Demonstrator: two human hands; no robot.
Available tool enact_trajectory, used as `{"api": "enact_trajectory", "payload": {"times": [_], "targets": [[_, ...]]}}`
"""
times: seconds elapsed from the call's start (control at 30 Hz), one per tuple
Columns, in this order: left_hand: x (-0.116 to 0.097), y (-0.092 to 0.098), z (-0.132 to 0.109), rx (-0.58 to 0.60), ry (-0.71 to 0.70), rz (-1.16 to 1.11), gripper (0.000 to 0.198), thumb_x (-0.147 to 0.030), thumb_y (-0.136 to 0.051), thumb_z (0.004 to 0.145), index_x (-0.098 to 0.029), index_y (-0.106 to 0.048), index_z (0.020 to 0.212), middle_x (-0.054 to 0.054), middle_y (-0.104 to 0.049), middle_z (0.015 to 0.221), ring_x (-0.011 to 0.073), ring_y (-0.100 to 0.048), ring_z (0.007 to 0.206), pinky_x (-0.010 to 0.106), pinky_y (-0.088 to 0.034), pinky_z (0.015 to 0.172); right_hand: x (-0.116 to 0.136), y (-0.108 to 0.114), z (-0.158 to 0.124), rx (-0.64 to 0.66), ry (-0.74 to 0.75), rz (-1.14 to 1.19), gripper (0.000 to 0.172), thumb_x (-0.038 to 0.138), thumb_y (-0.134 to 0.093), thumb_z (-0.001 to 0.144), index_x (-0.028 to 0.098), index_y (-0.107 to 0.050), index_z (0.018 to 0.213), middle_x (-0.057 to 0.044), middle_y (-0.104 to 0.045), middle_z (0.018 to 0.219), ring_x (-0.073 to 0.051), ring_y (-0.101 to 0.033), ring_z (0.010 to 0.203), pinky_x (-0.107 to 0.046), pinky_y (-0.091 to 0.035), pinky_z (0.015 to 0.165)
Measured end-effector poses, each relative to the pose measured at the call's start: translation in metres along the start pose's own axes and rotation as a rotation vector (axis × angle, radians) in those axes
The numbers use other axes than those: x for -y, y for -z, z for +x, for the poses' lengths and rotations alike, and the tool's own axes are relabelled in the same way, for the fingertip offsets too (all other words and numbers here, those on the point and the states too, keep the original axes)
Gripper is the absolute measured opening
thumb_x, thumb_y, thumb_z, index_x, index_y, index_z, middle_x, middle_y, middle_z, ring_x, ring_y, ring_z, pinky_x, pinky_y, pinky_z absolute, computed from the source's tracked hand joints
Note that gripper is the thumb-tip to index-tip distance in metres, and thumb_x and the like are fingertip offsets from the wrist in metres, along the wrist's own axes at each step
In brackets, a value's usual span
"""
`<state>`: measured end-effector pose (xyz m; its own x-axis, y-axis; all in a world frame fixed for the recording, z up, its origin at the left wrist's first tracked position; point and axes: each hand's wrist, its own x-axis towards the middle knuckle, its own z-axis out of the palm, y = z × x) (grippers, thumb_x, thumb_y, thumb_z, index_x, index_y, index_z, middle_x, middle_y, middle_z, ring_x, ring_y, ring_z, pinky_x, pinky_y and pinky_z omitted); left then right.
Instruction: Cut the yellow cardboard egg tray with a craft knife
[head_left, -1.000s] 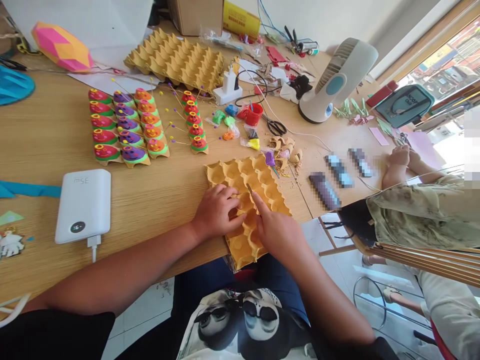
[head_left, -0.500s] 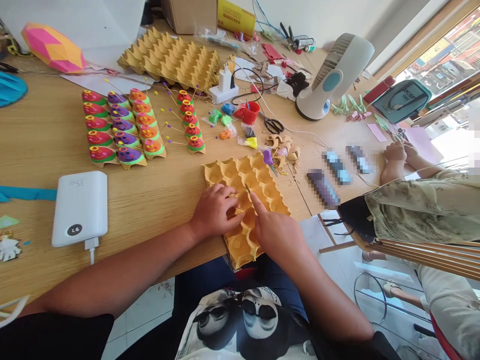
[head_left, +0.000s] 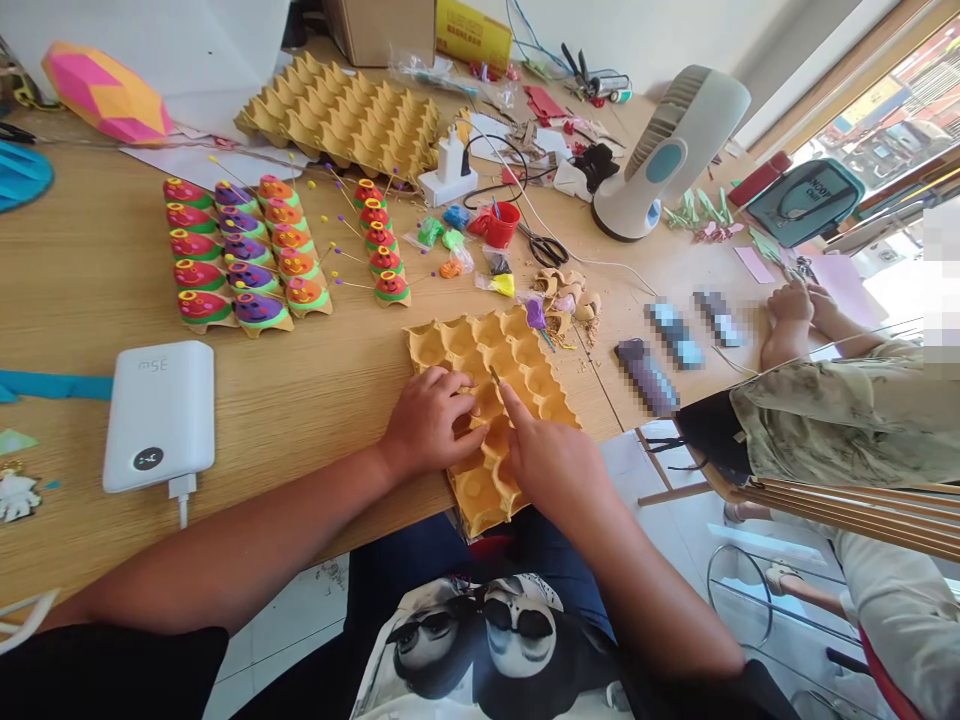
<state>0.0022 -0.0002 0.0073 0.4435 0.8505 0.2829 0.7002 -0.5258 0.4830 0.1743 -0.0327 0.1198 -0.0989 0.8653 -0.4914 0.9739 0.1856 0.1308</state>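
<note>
A yellow pulp egg tray (head_left: pixel 480 488) lies cup side up at the table's front edge, its near end jutting past the edge. My left hand (head_left: pixel 429 420) is on its left side, with curled fingers and the thumb gripping the ridges between the cups. In my right hand (head_left: pixel 559 465) is a thin craft knife (head_left: pixel 495 376), its tip touching the tray near the middle. The index finger is stretched along the knife, and the other fingers are folded under. Most of the knife is hidden by the hand.
Painted egg-tray cups (head_left: pixel 259 308) with smiling faces stand in rows at the left. Behind are another egg tray (head_left: pixel 337 120), clay bags (head_left: pixel 454 240), scissors (head_left: pixel 547 248) and a fan (head_left: pixel 660 160). A power bank (head_left: pixel 159 415) lies left; another person's hands (head_left: pixel 795 300) are at right.
Both hands, the knife and the egg tray look almost the same as before. Only a very slight shift of the view shows.
</note>
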Motion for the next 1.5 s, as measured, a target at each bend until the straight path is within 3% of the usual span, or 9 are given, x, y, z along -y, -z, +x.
{"api": "enact_trajectory", "payload": {"times": [0.17,0.4,0.67,0.8,0.93,1.17,1.5], "targets": [[0.001,-0.001,-0.001,-0.004,-0.012,0.023,0.032,-0.052,-0.064,0.087,-0.022,-0.075,0.086,0.009,-0.069,0.117,0.0314,-0.056,0.109,0.050,-0.047,0.094,0.004,0.001,0.012,-0.043,0.021,0.009,0.067,0.032,-0.039,0.106,0.025,-0.017,0.169,-0.010,-0.080,0.102,-0.026,-0.078,0.091,-0.030,-0.053,0.066],[-0.001,0.001,0.000,0.012,-0.006,0.005,0.030,-0.051,-0.066,0.086,-0.022,-0.074,0.084,0.009,-0.069,0.120,0.0304,-0.055,0.108,0.049,-0.048,0.094,-0.003,-0.001,-0.015,0.042,0.003,0.011,0.068,0.030,-0.035,0.108,0.029,-0.007,0.169,-0.007,-0.080,0.100,-0.023,-0.077,0.087,-0.029,-0.053,0.068],[0.001,0.000,-0.001,0.012,-0.010,0.011,0.031,-0.051,-0.065,0.087,-0.022,-0.075,0.086,0.009,-0.068,0.118,0.0310,-0.055,0.109,0.050,-0.047,0.096,0.007,-0.003,0.011,-0.004,-0.004,0.004,0.070,0.034,-0.038,0.107,0.024,-0.008,0.169,-0.012,-0.079,0.100,-0.024,-0.077,0.090,-0.029,-0.054,0.070],[0.000,0.000,-0.001,0.005,-0.008,0.015,0.032,-0.052,-0.066,0.087,-0.022,-0.074,0.085,0.009,-0.068,0.120,0.0313,-0.055,0.109,0.050,-0.047,0.095,0.003,-0.003,-0.006,0.025,-0.018,-0.028,0.069,0.031,-0.037,0.107,0.027,-0.007,0.169,-0.009,-0.079,0.093,-0.024,-0.077,0.084,-0.029,-0.053,0.067],[0.000,0.000,0.000,0.014,-0.013,0.018,0.030,-0.051,-0.066,0.086,-0.022,-0.073,0.083,0.009,-0.069,0.121,0.0306,-0.056,0.109,0.050,-0.047,0.094,0.000,-0.002,-0.016,0.042,-0.004,-0.015,0.070,0.028,-0.039,0.106,0.026,-0.009,0.169,-0.007,-0.080,0.094,-0.024,-0.077,0.086,-0.029,-0.053,0.068],[0.001,0.000,0.000,0.006,0.002,0.006,0.030,-0.052,-0.065,0.086,-0.023,-0.074,0.084,0.009,-0.068,0.117,0.0311,-0.055,0.109,0.050,-0.047,0.095,0.004,0.001,0.011,-0.019,0.012,0.031,0.066,0.032,-0.036,0.107,0.024,-0.014,0.169,-0.011,-0.080,0.103,-0.026,-0.077,0.092,-0.031,-0.054,0.070],[-0.001,-0.001,0.000,-0.006,0.005,-0.016,0.030,-0.050,-0.066,0.086,-0.022,-0.074,0.084,0.009,-0.069,0.117,0.0305,-0.057,0.108,0.050,-0.048,0.096,-0.003,0.015,-0.010,0.034,0.009,0.011,0.062,0.030,-0.035,0.107,0.029,-0.022,0.168,-0.007,-0.081,0.097,-0.026,-0.078,0.088,-0.031,-0.050,0.067]]}}
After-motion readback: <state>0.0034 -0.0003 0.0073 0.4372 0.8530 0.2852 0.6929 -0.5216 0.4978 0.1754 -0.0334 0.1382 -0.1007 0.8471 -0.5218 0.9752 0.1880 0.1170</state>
